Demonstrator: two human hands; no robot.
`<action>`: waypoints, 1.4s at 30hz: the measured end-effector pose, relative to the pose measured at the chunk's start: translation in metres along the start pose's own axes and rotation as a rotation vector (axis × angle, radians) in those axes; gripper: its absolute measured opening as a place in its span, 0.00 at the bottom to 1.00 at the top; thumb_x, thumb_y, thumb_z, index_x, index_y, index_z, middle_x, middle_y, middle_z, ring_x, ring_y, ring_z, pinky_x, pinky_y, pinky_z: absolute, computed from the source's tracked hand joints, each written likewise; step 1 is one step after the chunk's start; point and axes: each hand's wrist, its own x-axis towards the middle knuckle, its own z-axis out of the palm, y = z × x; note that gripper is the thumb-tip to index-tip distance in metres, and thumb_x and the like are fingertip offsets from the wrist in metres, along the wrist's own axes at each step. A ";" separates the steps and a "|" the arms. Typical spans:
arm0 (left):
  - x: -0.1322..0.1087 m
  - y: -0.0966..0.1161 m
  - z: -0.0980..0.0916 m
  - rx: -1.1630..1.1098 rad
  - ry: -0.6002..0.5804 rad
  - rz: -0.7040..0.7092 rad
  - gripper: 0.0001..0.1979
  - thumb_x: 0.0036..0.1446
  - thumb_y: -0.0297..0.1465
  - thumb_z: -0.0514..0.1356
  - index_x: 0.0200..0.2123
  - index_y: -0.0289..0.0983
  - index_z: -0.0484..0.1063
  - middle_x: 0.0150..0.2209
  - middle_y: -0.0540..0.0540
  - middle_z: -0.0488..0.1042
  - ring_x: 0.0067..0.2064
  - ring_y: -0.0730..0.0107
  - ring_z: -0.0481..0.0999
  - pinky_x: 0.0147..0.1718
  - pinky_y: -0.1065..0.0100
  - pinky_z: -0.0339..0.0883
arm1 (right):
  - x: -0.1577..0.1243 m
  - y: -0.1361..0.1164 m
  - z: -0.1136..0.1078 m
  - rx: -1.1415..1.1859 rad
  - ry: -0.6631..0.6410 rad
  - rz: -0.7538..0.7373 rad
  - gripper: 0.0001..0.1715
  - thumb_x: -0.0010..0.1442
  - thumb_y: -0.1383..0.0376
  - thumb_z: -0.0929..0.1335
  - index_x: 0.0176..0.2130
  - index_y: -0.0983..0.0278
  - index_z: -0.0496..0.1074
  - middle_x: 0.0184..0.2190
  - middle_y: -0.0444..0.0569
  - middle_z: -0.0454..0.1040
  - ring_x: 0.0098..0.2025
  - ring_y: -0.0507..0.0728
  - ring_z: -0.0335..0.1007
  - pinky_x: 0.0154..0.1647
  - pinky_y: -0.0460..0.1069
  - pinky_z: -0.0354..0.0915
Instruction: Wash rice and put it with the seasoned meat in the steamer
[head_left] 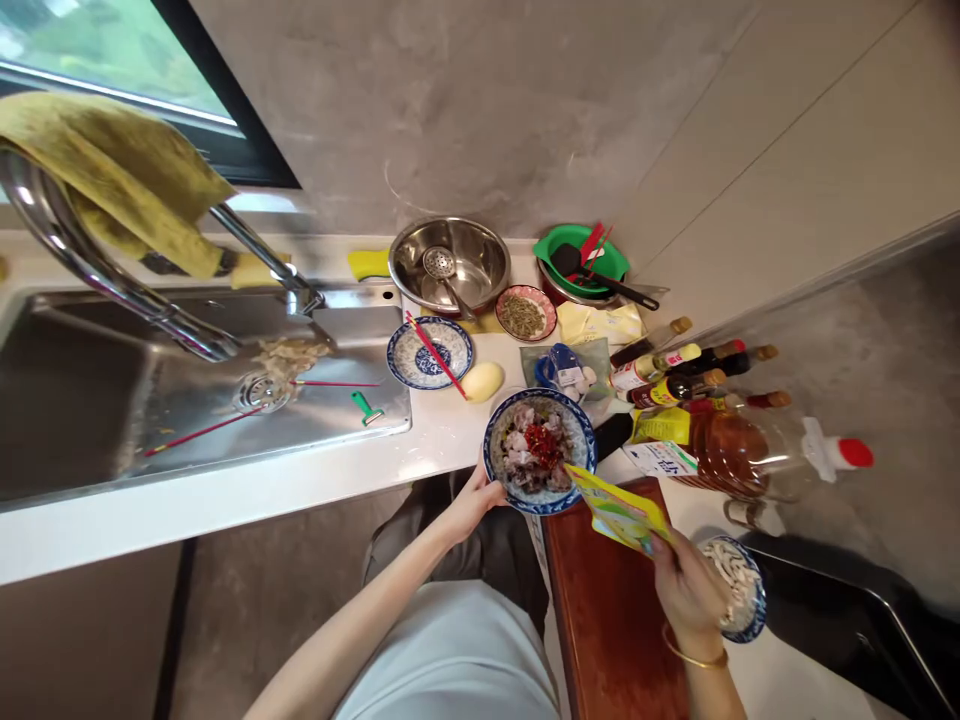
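Note:
My left hand [480, 500] grips the near-left rim of a blue-and-white bowl [581, 430]. Inside it are pieces of raw meat [525, 470] topped with chopped red chili [544, 445]. In my right hand [686, 580] is a yellow seasoning packet [619, 510], tilted so that one corner reaches over the bowl's right rim. Whether anything comes out of the packet I cannot tell. A peeled potato [482, 381] lies just behind the bowl, beside a patterned plate [420, 345] with red chopsticks [436, 357] across it. Under the packet is a reddish-brown cutting board [611, 620].
To the left, the sink [202, 430] holds peelings, red chopsticks and a green peeler [366, 408]. Behind stand a steel basin [450, 265], a dish of dried spice [525, 313] and a green colander [581, 258]. Several bottles and an oil jug [757, 455] crowd the right; a bowl of pale strips [739, 585] sits nearer.

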 end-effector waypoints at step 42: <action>-0.002 0.012 -0.012 0.011 0.047 0.039 0.37 0.40 0.23 0.57 0.58 0.42 0.62 0.31 0.53 0.68 0.28 0.77 0.61 0.28 0.74 0.57 | 0.048 0.003 0.013 0.228 -0.224 -0.129 0.24 0.60 0.77 0.63 0.53 0.63 0.70 0.41 0.49 0.79 0.38 0.55 0.78 0.44 0.47 0.73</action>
